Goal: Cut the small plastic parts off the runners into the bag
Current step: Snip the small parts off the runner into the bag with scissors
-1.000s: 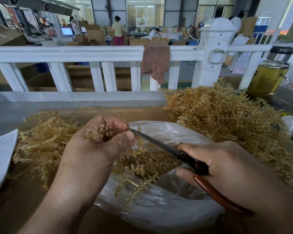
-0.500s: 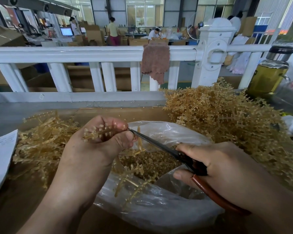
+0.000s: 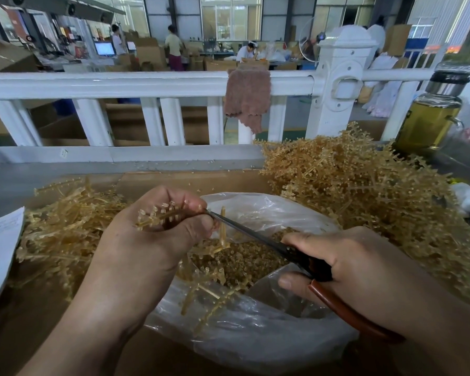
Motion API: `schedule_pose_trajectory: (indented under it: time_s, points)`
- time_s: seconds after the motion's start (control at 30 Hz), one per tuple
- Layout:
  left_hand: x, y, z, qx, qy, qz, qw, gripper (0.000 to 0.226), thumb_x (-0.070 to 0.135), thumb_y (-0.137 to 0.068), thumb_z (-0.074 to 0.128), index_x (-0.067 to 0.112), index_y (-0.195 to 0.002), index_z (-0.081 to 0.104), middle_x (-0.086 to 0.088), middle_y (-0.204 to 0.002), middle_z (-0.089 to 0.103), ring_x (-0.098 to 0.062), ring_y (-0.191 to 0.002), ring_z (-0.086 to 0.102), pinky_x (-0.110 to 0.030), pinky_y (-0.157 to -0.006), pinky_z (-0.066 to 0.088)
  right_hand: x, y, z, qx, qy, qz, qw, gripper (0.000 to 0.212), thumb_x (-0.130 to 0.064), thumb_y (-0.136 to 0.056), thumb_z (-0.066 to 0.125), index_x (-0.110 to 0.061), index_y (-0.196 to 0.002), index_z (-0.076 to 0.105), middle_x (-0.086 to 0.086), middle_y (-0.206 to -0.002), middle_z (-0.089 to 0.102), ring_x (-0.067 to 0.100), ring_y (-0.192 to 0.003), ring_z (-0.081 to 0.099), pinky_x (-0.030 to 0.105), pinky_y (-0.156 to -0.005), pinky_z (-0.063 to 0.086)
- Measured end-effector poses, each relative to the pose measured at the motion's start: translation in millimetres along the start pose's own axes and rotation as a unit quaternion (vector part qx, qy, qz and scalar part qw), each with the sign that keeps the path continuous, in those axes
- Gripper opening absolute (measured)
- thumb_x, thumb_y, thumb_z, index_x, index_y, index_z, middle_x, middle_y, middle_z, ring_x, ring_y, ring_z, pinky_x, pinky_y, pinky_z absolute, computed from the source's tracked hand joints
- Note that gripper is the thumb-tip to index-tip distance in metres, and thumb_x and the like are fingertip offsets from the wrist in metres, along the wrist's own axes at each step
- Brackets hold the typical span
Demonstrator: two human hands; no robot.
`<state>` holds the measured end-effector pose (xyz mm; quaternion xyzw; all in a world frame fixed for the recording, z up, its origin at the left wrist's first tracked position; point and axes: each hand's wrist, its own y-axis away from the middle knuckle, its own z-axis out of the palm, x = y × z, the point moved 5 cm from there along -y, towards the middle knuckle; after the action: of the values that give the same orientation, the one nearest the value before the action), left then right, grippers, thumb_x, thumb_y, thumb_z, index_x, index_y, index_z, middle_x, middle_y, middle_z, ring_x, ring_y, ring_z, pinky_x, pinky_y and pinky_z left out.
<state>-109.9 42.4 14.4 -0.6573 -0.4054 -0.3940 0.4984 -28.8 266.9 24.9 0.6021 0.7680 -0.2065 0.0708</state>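
Left hand (image 3: 152,240) grips amber, comb-like runner (image 3: 158,217); scissors (image 3: 255,235) touch it.

text: I can read none | paper sheet (image 3: 0,248), left: faint written lines, too blurred for me to make out | sticker (image 3: 63,152) on lower fence rail (image 3: 160,154): too small to read | monitor (image 3: 105,48), far back: bright screen, nothing legible
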Motion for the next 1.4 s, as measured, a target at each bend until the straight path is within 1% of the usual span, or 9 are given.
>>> schedule_pose_trajectory:
  time_s: [0.1,0.27,0.37,0.57,0.9,1.1,1.17,1.3,1.4]
  points:
    - [-1,-2,2,0.000,0.036,-0.007,0.999,0.012,0.001,-0.081,0.078,0.004,-0.090,0.071,-0.014,-0.081,0.074,-0.007,-0.064,0.068,-0.012,-0.053,0.050,-3,0,-2,0.012,0.006,-0.005,1.000,0.061,-0.072,-0.077,0.045,-0.027,-0.112,0.067,-0.018,-0.063,0.062,-0.004,-0.060,0.060,0.022,-0.053,0.048]
    - [1,-3,2,-0.002,0.055,-0.010,0.998,0.014,-0.003,-0.082,0.077,-0.001,-0.094,0.070,-0.016,-0.083,0.074,-0.010,-0.065,0.068,-0.011,-0.054,0.049,-5,0,-1,0.017,0.023,-0.001,1.000,0.062,-0.072,-0.077,0.040,-0.031,-0.114,0.068,-0.018,-0.057,0.056,0.000,-0.060,0.060,0.024,-0.046,0.045]
    - [3,-3,3,-0.004,0.081,-0.012,0.997,0.013,-0.007,-0.083,0.074,-0.004,-0.094,0.068,-0.016,-0.080,0.074,-0.006,-0.062,0.068,-0.010,-0.052,0.049,-4,0,1,0.022,0.021,-0.002,1.000,0.064,-0.074,-0.077,0.040,-0.030,-0.115,0.066,-0.018,-0.061,0.060,-0.001,-0.063,0.061,0.024,-0.050,0.047]
    - [5,-1,6,-0.032,0.118,-0.016,0.992,0.012,-0.008,-0.084,0.070,-0.003,-0.094,0.066,0.003,-0.071,0.075,-0.001,-0.061,0.070,-0.010,-0.052,0.050,-1,-1,3,0.017,-0.008,-0.003,1.000,0.061,-0.074,-0.077,0.047,-0.031,-0.116,0.062,-0.019,-0.070,0.065,-0.004,-0.066,0.062,0.023,-0.057,0.050]
    - [-1,-4,6,-0.046,0.129,-0.014,0.991,0.022,0.002,-0.076,0.076,-0.005,-0.095,0.066,-0.002,-0.073,0.076,-0.006,-0.064,0.072,-0.012,-0.054,0.052,3,1,1,0.002,0.005,-0.011,1.000,0.056,-0.072,-0.077,0.048,-0.033,-0.115,0.060,-0.017,-0.075,0.065,-0.001,-0.066,0.062,0.026,-0.052,0.049]
    - [-5,-6,4,-0.056,0.120,-0.018,0.991,0.022,0.008,-0.072,0.076,0.000,-0.091,0.068,-0.001,-0.074,0.076,-0.006,-0.065,0.073,-0.013,-0.055,0.053,-1,0,2,0.010,0.023,-0.008,1.000,0.048,-0.069,-0.078,0.049,-0.033,-0.106,0.064,-0.023,-0.070,0.058,-0.003,-0.065,0.058,0.017,-0.052,0.042]
    - [-6,-6,3,-0.052,0.098,-0.013,0.994,0.012,0.010,-0.074,0.076,0.008,-0.085,0.073,-0.001,-0.076,0.077,-0.009,-0.068,0.074,-0.018,-0.057,0.055,-1,0,2,0.010,0.034,0.001,0.999,0.044,-0.069,-0.078,0.048,-0.036,-0.102,0.063,-0.023,-0.066,0.055,-0.004,-0.064,0.057,0.015,-0.052,0.040]
    - [-10,-10,-3,-0.021,-0.005,-0.001,1.000,0.005,0.014,-0.076,0.078,0.017,-0.073,0.074,-0.012,-0.080,0.075,-0.031,-0.075,0.070,-0.045,-0.075,0.050,-3,0,3,0.013,0.043,0.009,0.999,0.048,-0.072,-0.076,0.044,-0.037,-0.104,0.061,-0.021,-0.066,0.058,-0.001,-0.066,0.058,0.017,-0.049,0.040]
    - [-8,-9,0,-0.029,0.004,0.001,1.000,0.010,0.013,-0.076,0.076,0.021,-0.070,0.075,-0.009,-0.078,0.075,-0.032,-0.074,0.069,-0.039,-0.072,0.050,-3,0,4,0.016,0.042,0.012,0.999,0.050,-0.074,-0.075,0.043,-0.038,-0.106,0.060,-0.022,-0.070,0.060,-0.002,-0.068,0.059,0.017,-0.051,0.043]
